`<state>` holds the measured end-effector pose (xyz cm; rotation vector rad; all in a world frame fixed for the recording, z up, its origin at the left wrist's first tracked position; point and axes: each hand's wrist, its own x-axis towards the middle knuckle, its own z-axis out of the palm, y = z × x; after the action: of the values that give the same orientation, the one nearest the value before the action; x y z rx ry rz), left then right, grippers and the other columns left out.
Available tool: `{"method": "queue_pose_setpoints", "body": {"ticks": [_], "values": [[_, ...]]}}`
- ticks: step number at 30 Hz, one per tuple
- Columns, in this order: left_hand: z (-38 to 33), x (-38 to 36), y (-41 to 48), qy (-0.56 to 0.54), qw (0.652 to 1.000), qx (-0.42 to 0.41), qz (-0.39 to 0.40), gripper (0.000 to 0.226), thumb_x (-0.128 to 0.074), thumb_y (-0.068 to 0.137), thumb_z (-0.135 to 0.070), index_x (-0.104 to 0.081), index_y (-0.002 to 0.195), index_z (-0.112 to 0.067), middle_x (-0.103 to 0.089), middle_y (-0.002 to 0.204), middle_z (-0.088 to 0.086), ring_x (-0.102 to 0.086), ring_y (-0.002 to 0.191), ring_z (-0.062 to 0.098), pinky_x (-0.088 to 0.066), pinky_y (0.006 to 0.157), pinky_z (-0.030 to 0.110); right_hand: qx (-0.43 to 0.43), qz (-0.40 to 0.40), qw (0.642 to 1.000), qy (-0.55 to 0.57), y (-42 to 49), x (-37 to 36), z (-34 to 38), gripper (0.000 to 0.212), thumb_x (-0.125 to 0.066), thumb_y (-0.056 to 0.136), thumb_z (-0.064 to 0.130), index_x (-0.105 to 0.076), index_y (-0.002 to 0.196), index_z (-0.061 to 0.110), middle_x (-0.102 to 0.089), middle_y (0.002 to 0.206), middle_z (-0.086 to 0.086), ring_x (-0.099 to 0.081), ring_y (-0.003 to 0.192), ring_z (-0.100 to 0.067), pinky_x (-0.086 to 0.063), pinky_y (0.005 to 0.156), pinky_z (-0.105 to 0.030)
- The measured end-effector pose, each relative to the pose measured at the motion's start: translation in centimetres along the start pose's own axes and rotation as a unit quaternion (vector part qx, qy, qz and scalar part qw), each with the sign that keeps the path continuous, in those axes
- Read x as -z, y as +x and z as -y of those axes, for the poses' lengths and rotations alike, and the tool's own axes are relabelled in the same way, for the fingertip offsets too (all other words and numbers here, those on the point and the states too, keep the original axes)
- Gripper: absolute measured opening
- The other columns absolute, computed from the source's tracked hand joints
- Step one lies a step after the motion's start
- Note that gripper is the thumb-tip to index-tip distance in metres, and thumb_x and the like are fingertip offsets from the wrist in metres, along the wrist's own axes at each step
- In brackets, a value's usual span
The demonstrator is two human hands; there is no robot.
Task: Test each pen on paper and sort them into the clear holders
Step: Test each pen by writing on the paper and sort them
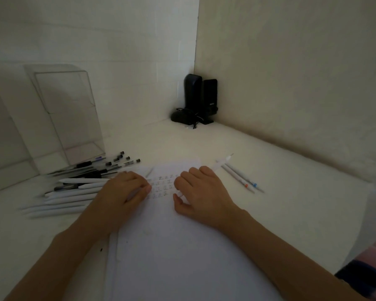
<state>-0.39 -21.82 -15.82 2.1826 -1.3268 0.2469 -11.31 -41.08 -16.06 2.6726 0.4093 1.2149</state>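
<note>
Gripping white pen (223, 162), right hand (202, 192) fingers curled; left hand (126, 187) on paper (182, 246), fingers' hold unclear.

Rows of handwritten "正" characters (161, 183) on the paper (182, 246)

clear holders (67, 114): 2 stood far left | piled pens (85, 180): the left heap overlapped too much to count | loose pens (245, 185): 2 lay right | held pen (223, 162): 1 in right hand (202, 192) | black speakers (192, 92): 2 far | mouse (180, 117): 1
</note>
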Motion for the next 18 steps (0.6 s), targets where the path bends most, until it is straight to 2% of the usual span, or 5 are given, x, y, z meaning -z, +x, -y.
{"method": "queue_pose_setpoints", "body": {"ticks": [5,8,10,14,18], "values": [[-0.2,-0.1,-0.1,0.004,1.000,0.000,0.000,0.048,-0.033,0.087,-0.047,-0.068,0.092,-0.015,-0.063,0.094,-0.004,-0.056,0.085,0.015,-0.046,0.078,0.033,0.006,0.001,1.000,0.003,-0.1,0.1,-0.2,0.024,-0.057,0.087,0.032,-0.055,0.075,0.011,-0.050,0.069,-0.003,-0.044,0.064,-0.021,-0.029,0.063,-0.031],[-0.9,-0.1,-0.1,0.003,1.000,-0.007,0.001,0.049,-0.032,0.087,-0.046,-0.069,0.092,-0.012,-0.064,0.093,-0.003,-0.056,0.084,0.017,-0.044,0.078,0.032,-0.018,0.017,0.998,0.064,0.0,0.2,-0.5,0.028,-0.058,0.088,0.037,-0.059,0.092,0.009,-0.058,0.086,-0.006,-0.052,0.067,-0.021,-0.040,0.062,-0.031],[-1.2,-0.2,-0.3,0.006,1.000,-0.014,0.013,0.049,-0.032,0.087,-0.044,-0.068,0.094,-0.012,-0.063,0.094,-0.001,-0.057,0.085,0.019,-0.045,0.079,0.032,-0.082,-0.037,0.984,0.151,0.5,1.0,-0.8,0.024,-0.052,0.092,0.030,-0.055,0.105,0.009,-0.058,0.097,-0.010,-0.056,0.071,-0.017,-0.048,0.057,-0.032],[-2.1,-0.8,-0.6,-0.027,0.997,-0.042,0.055,0.045,-0.037,0.087,-0.044,-0.067,0.100,-0.013,-0.062,0.102,0.001,-0.052,0.095,0.009,-0.040,0.086,0.025,-0.255,-0.152,0.911,0.287,0.8,3.4,-2.5,0.040,-0.032,0.096,0.032,-0.058,0.095,0.002,-0.055,0.087,0.004,-0.053,0.076,-0.012,-0.042,0.068,-0.028],[-2.8,-1.5,-0.7,-0.026,0.993,-0.064,0.100,0.049,-0.036,0.087,-0.055,-0.061,0.115,-0.024,-0.056,0.119,-0.004,-0.048,0.110,0.006,-0.035,0.096,0.023,-0.450,-0.058,0.771,0.447,1.0,3.6,-1.9,0.048,-0.044,0.092,0.048,-0.069,0.083,0.007,-0.068,0.063,-0.006,-0.060,0.054,-0.010,-0.044,0.051,-0.020]]}}
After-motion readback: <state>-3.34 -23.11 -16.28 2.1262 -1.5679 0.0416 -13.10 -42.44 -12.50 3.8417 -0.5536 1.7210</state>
